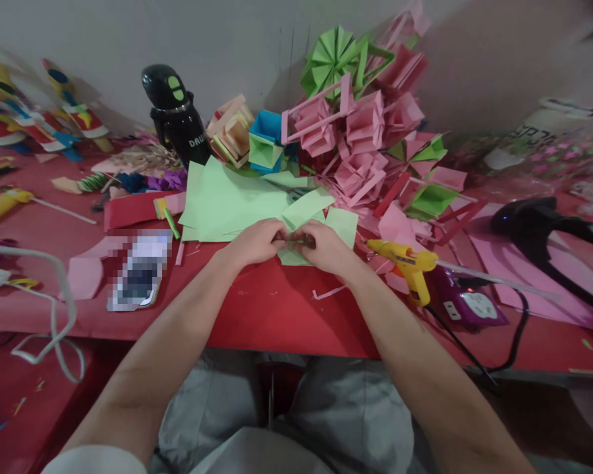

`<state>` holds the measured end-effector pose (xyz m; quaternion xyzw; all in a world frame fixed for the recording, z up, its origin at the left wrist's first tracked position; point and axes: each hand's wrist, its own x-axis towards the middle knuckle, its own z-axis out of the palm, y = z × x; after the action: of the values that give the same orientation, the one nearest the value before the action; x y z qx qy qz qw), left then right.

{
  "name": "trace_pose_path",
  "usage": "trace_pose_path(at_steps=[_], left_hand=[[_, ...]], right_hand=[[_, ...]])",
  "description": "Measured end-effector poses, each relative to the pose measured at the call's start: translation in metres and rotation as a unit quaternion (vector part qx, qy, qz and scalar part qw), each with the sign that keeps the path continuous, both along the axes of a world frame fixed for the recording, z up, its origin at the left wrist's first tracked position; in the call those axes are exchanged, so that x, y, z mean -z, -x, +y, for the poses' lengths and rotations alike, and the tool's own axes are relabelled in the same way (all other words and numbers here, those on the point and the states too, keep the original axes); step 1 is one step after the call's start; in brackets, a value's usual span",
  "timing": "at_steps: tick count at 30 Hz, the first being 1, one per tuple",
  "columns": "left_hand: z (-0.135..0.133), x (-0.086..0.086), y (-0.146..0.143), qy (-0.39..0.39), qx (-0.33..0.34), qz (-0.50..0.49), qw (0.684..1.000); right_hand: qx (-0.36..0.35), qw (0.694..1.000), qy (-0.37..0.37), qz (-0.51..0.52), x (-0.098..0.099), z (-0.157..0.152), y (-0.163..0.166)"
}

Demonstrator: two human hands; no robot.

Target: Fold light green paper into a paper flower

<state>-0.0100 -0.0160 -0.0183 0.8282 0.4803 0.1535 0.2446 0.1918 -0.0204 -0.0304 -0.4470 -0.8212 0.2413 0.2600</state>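
Observation:
My left hand [257, 241] and my right hand [323, 247] meet at the middle of the red table [267, 309], fingers pinched together on a small piece of light green paper [294, 240]. The piece lies on top of larger light green sheets [222, 201] spread just behind my hands. What exactly sits between the fingertips is hard to make out. Both forearms reach in from the bottom of the view.
A heap of folded pink and green paper shapes [370, 125] fills the back right. A yellow glue gun [408, 263] lies right of my hands, with a purple power strip [467, 306]. A black bottle [175, 115] stands behind; a phone [141, 270] lies left.

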Motion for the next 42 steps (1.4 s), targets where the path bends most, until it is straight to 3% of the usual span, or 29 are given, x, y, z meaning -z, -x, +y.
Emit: trace_pose_path(at_steps=[11, 15, 20, 30, 35, 42], left_hand=[[-0.001, 0.001, 0.002, -0.034, -0.013, -0.035, 0.999], [0.002, 0.003, 0.004, -0.038, -0.013, -0.083, 0.996], [0.001, -0.005, 0.001, -0.001, -0.012, -0.139, 0.990], [-0.001, -0.011, -0.002, -0.063, -0.032, -0.170, 0.983], [-0.004, -0.015, -0.004, -0.071, -0.070, -0.197, 0.975], [-0.004, -0.013, -0.006, -0.064, -0.060, -0.241, 0.967]], right_hand=[[0.044, 0.997, -0.050, 0.031, 0.000, 0.003, -0.002], [0.029, 0.996, -0.015, 0.087, -0.002, 0.004, -0.002], [0.059, 0.986, 0.037, 0.152, -0.004, 0.003, -0.002], [0.086, 0.979, 0.039, 0.179, -0.008, 0.003, -0.002], [0.101, 0.975, 0.028, 0.196, -0.011, 0.007, -0.004], [0.099, 0.978, 0.024, 0.185, -0.013, 0.005, -0.004]])
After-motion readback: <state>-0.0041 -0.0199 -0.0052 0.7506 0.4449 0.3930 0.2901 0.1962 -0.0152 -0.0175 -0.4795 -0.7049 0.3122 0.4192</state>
